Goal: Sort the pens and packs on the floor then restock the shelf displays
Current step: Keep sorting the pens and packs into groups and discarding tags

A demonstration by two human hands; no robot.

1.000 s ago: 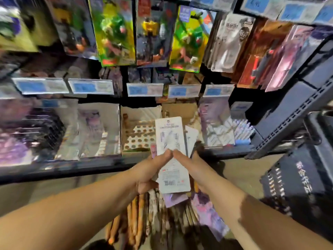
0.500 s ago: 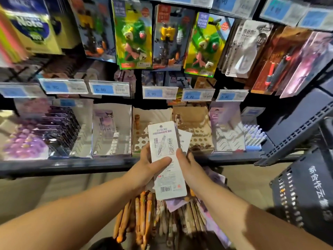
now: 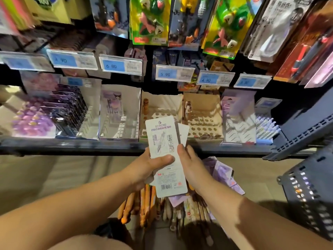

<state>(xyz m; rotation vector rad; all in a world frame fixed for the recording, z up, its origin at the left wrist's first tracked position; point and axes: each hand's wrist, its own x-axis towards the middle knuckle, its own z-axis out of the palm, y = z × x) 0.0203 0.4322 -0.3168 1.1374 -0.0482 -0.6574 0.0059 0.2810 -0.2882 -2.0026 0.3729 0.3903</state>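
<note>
Orange plastic pens (image 3: 146, 201), long and rounded, heaped on the floor beside flat lilac packs (image 3: 221, 170). Above them, white card pack (image 3: 162, 139), rectangular and matte, with a barcode printed at its lower end, held upright. Left hand (image 3: 144, 170) curled round its left edge, thumb pressed flat across the face. Right hand (image 3: 191, 165) pinching the right edge, fingers seemingly also on a second white card (image 3: 183, 130) fanned out behind, though that contact is hidden. Beyond, dark shelf lip (image 3: 72, 146) carrying a tan cardboard display tray (image 3: 162, 105) with rows of round holes. Blue-and-white price tags (image 3: 174, 73) above. Glossy green blister packs (image 3: 149, 20) hanging furthest back.
</note>
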